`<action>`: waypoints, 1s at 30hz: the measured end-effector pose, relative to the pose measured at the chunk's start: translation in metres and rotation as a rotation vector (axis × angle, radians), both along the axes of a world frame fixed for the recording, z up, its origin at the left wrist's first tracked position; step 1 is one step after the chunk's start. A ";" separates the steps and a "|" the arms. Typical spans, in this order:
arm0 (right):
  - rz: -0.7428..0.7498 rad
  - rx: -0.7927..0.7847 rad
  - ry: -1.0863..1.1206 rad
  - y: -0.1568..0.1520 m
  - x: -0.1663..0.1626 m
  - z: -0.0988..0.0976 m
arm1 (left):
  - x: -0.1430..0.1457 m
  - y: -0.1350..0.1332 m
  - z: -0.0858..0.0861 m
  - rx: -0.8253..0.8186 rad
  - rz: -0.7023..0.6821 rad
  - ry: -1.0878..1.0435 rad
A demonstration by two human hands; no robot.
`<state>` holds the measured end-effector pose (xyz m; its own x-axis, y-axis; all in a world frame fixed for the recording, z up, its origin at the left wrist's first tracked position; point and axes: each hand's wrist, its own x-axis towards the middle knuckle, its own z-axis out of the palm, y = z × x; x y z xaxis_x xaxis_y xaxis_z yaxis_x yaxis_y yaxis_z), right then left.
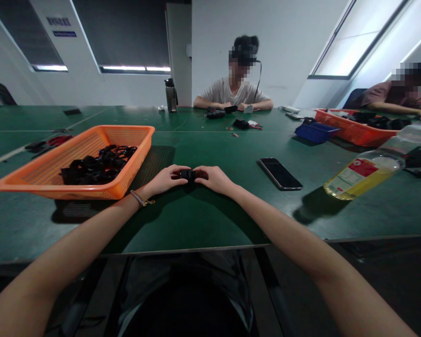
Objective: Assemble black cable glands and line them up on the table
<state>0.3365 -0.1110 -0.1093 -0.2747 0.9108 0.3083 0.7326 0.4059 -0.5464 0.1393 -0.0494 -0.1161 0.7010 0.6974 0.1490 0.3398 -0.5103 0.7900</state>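
Note:
A small black plastic part point(187, 175) is pinched between both my hands over the green table point(203, 215). My left hand point(165, 180) grips its left end with curled fingers. My right hand point(213, 178) closes on its right end. An orange basket point(126, 180) holding several similar black parts point(98, 166) stands just left of my left hand.
A black phone point(279, 173) lies right of my hands, and a bottle of yellow liquid point(366, 173) lies further right. A person sits across the table with black parts point(215, 113) and a flask point(170, 95). Another orange basket point(354, 133) and a blue tray point(315, 132) stand far right by a second person.

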 end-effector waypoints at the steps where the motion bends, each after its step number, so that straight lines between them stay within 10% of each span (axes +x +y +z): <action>1: -0.001 0.001 -0.001 0.000 0.000 0.000 | 0.000 0.000 0.000 -0.001 -0.001 -0.002; 30: -0.010 0.018 0.019 0.001 -0.001 0.001 | 0.000 0.000 0.001 -0.013 0.011 -0.003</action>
<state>0.3357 -0.1103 -0.1087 -0.2598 0.9077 0.3297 0.7260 0.4086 -0.5531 0.1396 -0.0494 -0.1151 0.6927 0.7071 0.1418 0.3431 -0.4960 0.7977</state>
